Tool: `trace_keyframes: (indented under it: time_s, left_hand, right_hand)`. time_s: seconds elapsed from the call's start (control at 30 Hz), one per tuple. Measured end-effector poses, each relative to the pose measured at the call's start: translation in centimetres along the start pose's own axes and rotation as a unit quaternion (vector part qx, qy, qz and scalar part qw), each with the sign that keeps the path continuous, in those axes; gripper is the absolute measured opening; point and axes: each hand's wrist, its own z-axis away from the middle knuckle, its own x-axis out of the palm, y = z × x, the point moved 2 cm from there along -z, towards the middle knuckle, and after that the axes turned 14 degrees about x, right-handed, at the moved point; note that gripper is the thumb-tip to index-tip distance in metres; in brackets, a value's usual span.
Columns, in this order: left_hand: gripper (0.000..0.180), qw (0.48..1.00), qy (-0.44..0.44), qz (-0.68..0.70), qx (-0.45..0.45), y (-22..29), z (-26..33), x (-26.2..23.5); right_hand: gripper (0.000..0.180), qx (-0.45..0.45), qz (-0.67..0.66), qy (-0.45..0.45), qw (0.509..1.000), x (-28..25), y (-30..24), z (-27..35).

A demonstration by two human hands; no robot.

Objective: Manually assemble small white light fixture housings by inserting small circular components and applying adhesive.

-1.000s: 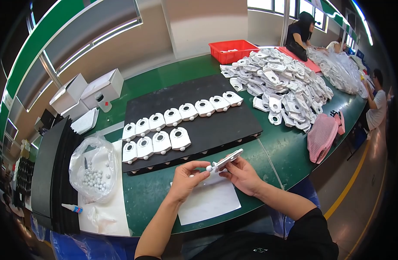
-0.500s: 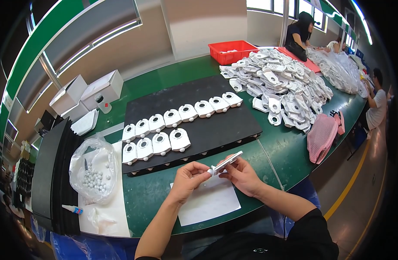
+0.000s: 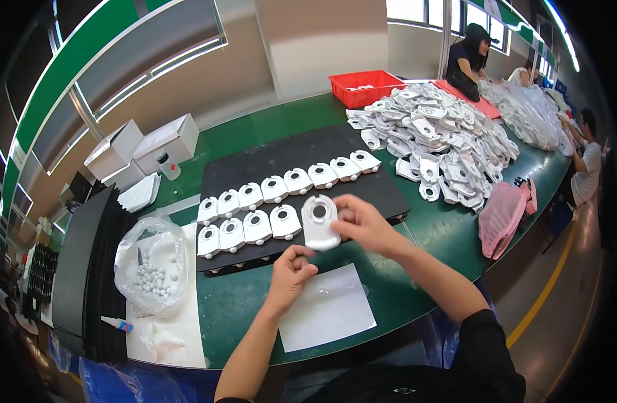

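My right hand (image 3: 363, 225) grips a white plastic part (image 3: 319, 236) by its right edge, between thumb and fingers. The part is rounded at the top, with a round hole through it, and is held upright near the front edge of a black board (image 3: 268, 158). Just below and left of it is my left hand (image 3: 288, 279), its thumb and forefinger apart, holding nothing I can see. Two rows of similar white parts (image 3: 257, 232) lie on the board, small white balls at their lower edges. A white sheet (image 3: 328, 319) lies under my hands.
At left, a clear plastic bag (image 3: 144, 242) holds white balls beside a small glue bottle (image 3: 117, 324) and stacked black boards (image 3: 87, 269). White parts (image 3: 449, 144) are heaped at right, near a red bin (image 3: 369, 87) and a pink mesh bag (image 3: 502, 218). Other people sit farther right.
The right hand has lifted the white part up and away, turning its holed face into view. My left hand has let go of the part and stays near the sheet.
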Motion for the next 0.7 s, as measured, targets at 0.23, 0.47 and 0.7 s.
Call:
trace_keyframes:
  time_s: [0.23,0.47,0.7]
  left_hand:
    - [0.015,0.974,0.045,0.171,-0.141,0.9,-0.1,0.1]
    - [0.027,0.947,0.041,0.282,-0.147,0.5,0.2,-0.5]
    - [0.035,0.946,0.008,0.3,-0.122,0.4,0.1,0.1]
  right_hand:
    - [0.042,0.043,0.265,0.101,0.958,-2.9,2.1,-6.6]
    - [0.026,-0.109,0.441,0.258,0.853,-8.8,-0.4,-3.1]
    - [0.077,0.073,0.662,0.425,0.613,-20.1,0.5,1.7]
